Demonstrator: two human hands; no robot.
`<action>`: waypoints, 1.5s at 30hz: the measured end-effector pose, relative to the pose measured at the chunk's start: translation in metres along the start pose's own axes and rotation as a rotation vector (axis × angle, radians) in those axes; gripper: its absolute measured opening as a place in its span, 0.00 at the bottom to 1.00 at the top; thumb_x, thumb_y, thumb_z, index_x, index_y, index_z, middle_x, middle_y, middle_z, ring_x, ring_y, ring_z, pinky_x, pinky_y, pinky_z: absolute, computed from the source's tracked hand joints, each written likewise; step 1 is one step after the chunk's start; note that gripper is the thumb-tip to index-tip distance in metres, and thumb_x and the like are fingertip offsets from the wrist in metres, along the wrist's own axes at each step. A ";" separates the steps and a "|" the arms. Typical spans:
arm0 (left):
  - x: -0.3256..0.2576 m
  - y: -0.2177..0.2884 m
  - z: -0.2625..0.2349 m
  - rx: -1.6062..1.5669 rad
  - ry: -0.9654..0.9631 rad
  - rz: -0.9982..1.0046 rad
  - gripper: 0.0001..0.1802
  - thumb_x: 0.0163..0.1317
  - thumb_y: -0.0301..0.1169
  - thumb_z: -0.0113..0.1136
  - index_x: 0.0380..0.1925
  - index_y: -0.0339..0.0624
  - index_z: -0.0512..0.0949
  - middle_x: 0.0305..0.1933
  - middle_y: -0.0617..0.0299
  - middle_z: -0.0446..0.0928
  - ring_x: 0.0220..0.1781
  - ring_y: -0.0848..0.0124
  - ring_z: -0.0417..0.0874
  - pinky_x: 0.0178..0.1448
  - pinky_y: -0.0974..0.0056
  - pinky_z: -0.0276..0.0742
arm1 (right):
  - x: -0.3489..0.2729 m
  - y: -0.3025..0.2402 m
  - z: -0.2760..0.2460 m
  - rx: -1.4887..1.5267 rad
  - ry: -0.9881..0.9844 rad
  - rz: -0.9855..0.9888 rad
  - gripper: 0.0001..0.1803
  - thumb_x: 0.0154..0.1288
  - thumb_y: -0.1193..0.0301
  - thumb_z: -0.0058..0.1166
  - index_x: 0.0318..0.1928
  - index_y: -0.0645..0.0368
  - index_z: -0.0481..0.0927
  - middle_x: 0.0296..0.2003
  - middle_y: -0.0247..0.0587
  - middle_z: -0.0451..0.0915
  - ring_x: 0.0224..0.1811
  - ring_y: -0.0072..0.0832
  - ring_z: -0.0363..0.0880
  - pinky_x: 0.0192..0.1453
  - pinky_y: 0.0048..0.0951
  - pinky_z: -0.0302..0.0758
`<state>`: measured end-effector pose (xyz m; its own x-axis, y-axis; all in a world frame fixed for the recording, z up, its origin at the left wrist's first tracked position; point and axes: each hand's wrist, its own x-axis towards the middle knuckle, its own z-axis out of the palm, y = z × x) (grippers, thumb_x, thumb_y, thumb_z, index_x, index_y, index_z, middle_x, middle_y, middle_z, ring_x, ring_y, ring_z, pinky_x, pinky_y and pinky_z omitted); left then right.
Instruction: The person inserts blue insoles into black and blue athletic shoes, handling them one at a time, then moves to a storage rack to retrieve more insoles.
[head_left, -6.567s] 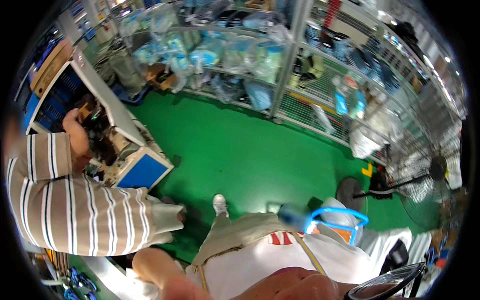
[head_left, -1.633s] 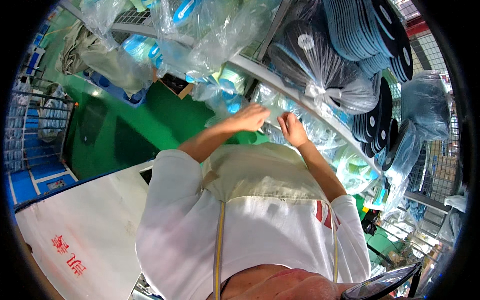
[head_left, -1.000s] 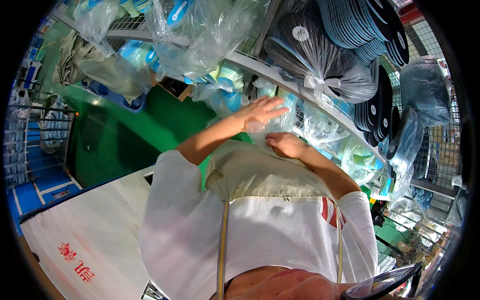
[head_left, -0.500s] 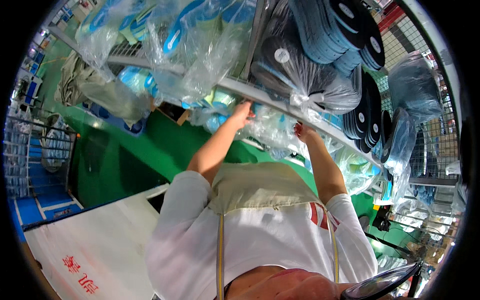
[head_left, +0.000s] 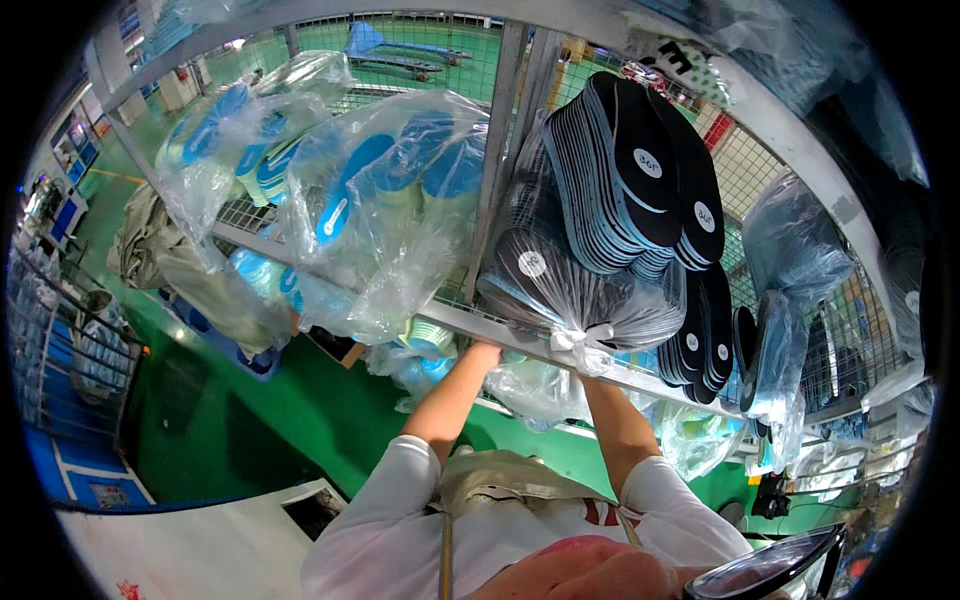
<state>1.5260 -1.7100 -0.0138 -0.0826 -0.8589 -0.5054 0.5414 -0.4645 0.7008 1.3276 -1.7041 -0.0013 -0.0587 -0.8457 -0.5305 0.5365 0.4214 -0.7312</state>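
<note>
While both arms reach under the wire shelf (head_left: pixel 520 335), left hand (head_left: pixel 482 352) touches its front edge; right hand hidden behind the clear bag of black insoles (head_left: pixel 570 290); grip states cannot be determined.

A grey metal rack (head_left: pixel 510 120) with wire-mesh shelves fills the view. On the upper shelf's left end sit clear bags of blue insoles (head_left: pixel 385 190), another bag (head_left: pixel 225 135) beside them near the edge. A stack of black insoles (head_left: pixel 640 170) stands right of the upright post. Below lies a green floor (head_left: pixel 250 420), with a blue cart (head_left: pixel 60 360) at the left.
</note>
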 end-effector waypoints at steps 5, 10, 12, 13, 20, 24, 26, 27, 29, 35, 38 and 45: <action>0.009 -0.002 -0.016 -0.223 -0.104 -0.175 0.28 0.59 0.44 0.41 0.56 0.41 0.57 0.58 0.59 0.59 0.61 0.63 0.55 0.62 0.58 0.52 | 0.006 -0.003 -0.002 -0.016 -0.037 -0.006 0.25 0.59 0.53 0.43 0.51 0.54 0.62 0.42 0.42 0.69 0.38 0.33 0.71 0.38 0.40 0.71; 0.013 0.004 -0.028 -0.338 -0.164 -0.283 0.28 0.59 0.44 0.42 0.56 0.41 0.58 0.58 0.59 0.59 0.61 0.63 0.56 0.62 0.58 0.52 | 0.013 -0.001 0.009 -0.003 -0.066 -0.016 0.25 0.59 0.53 0.43 0.50 0.55 0.63 0.43 0.41 0.69 0.39 0.33 0.70 0.39 0.39 0.71; 0.017 0.009 -0.031 -0.378 -0.183 -0.312 0.28 0.58 0.45 0.42 0.56 0.41 0.58 0.58 0.59 0.59 0.61 0.63 0.56 0.62 0.58 0.52 | 0.014 -0.001 0.011 0.004 -0.073 -0.019 0.25 0.59 0.53 0.43 0.50 0.55 0.63 0.43 0.41 0.69 0.39 0.33 0.70 0.40 0.39 0.71; 0.018 0.009 -0.032 -0.397 -0.190 -0.329 0.28 0.58 0.45 0.42 0.56 0.41 0.58 0.58 0.59 0.59 0.61 0.62 0.56 0.62 0.58 0.52 | 0.014 -0.003 0.010 -0.006 -0.088 -0.020 0.25 0.59 0.53 0.43 0.50 0.55 0.63 0.43 0.41 0.69 0.40 0.32 0.70 0.40 0.38 0.71; 0.026 0.008 -0.035 -0.510 -0.235 -0.416 0.29 0.58 0.45 0.43 0.56 0.41 0.58 0.58 0.59 0.60 0.61 0.62 0.56 0.61 0.57 0.53 | 0.015 -0.028 -0.007 -0.109 -0.205 -0.006 0.25 0.59 0.52 0.43 0.50 0.55 0.64 0.44 0.39 0.70 0.41 0.31 0.70 0.41 0.37 0.70; 0.022 0.005 -0.043 -0.561 -0.257 -0.452 0.29 0.58 0.45 0.43 0.56 0.41 0.58 0.58 0.58 0.60 0.61 0.61 0.57 0.61 0.57 0.53 | 0.008 -0.026 -0.009 -0.187 -0.303 0.006 0.25 0.59 0.52 0.43 0.50 0.55 0.65 0.45 0.39 0.70 0.42 0.31 0.70 0.42 0.36 0.70; 0.017 0.003 -0.043 -0.512 -0.269 -0.481 0.29 0.58 0.45 0.43 0.55 0.41 0.59 0.58 0.58 0.60 0.61 0.61 0.57 0.61 0.57 0.53 | -0.003 -0.019 -0.012 -0.211 -0.346 0.001 0.25 0.59 0.52 0.43 0.50 0.55 0.65 0.45 0.38 0.70 0.43 0.31 0.70 0.43 0.36 0.70; 0.013 0.001 -0.044 -0.457 -0.273 -0.485 0.29 0.58 0.45 0.43 0.55 0.41 0.59 0.58 0.58 0.60 0.61 0.61 0.57 0.61 0.57 0.53 | -0.011 -0.013 -0.014 -0.228 -0.368 -0.001 0.25 0.59 0.52 0.44 0.50 0.55 0.66 0.45 0.38 0.70 0.43 0.30 0.69 0.43 0.36 0.70; -0.008 0.004 -0.047 -0.275 -0.268 -0.472 0.29 0.57 0.46 0.44 0.55 0.42 0.59 0.57 0.58 0.61 0.60 0.61 0.58 0.60 0.55 0.55 | -0.028 0.004 -0.011 -0.273 -0.435 -0.017 0.25 0.59 0.52 0.44 0.50 0.55 0.66 0.45 0.38 0.70 0.44 0.30 0.69 0.43 0.35 0.70; -0.094 0.012 -0.039 0.261 -0.310 -0.373 0.32 0.56 0.50 0.46 0.57 0.51 0.54 0.59 0.60 0.58 0.60 0.61 0.59 0.52 0.46 0.62 | -0.104 0.022 0.001 -0.215 -0.445 0.199 0.30 0.54 0.53 0.49 0.54 0.55 0.63 0.49 0.36 0.66 0.48 0.30 0.67 0.46 0.35 0.71; -0.115 -0.004 -0.064 0.228 -0.429 -0.331 0.39 0.54 0.50 0.48 0.61 0.58 0.43 0.64 0.63 0.46 0.64 0.62 0.51 0.53 0.42 0.59 | -0.157 0.017 0.007 -0.179 -0.520 0.162 0.39 0.49 0.63 0.53 0.59 0.45 0.46 0.55 0.35 0.55 0.54 0.34 0.60 0.44 0.43 0.70; -0.241 -0.020 -0.057 0.267 -0.429 0.049 0.48 0.50 0.42 0.55 0.62 0.44 0.35 0.63 0.55 0.47 0.64 0.60 0.50 0.61 0.57 0.55 | -0.235 0.044 -0.019 -0.291 -0.616 0.084 0.49 0.48 0.66 0.54 0.64 0.50 0.35 0.60 0.44 0.49 0.61 0.35 0.50 0.57 0.34 0.58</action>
<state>1.5824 -1.4816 0.0648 -0.4290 -0.8663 -0.2557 0.3248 -0.4121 0.8513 1.3491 -1.4808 0.0826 0.5092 -0.8018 -0.3128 0.2650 0.4918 -0.8294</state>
